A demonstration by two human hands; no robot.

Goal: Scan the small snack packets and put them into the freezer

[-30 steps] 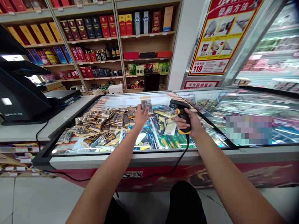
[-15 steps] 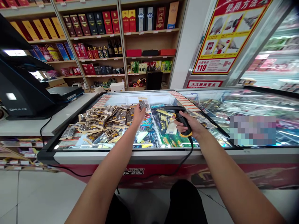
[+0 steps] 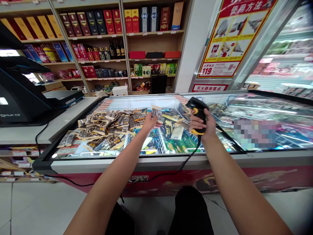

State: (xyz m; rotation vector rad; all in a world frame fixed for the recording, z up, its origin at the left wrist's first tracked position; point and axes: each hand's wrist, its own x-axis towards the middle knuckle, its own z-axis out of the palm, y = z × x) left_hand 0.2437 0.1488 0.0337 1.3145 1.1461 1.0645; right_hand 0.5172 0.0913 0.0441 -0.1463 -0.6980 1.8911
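Note:
My left hand [image 3: 150, 122] grips a small snack packet [image 3: 157, 113] at its lower end, above the middle of the chest freezer [image 3: 97, 164]. To its left, a heap of similar brown-and-cream snack packets [image 3: 107, 125] covers the freezer's glass top. My right hand [image 3: 202, 123] is wrapped round the handle of a black and yellow barcode scanner [image 3: 198, 109], its head tilted up to the left. Under the scanner a black cord [image 3: 188, 160] hangs over the freezer's front edge. Below the glass lie green packs [image 3: 182, 145] and white wire baskets [image 3: 160, 140].
A black scale machine [image 3: 17, 98] stands on the counter [image 3: 26, 133] at left. Behind the freezer, shelves [image 3: 156, 32] hold boxes and bottles. A red and yellow poster [image 3: 232, 39] hangs at the back right. My legs are close to the freezer front.
My right hand has raised the scanner and turned its head upward. My left hand has moved slightly right with the packet, which now shows more of its face. The view has shifted a little.

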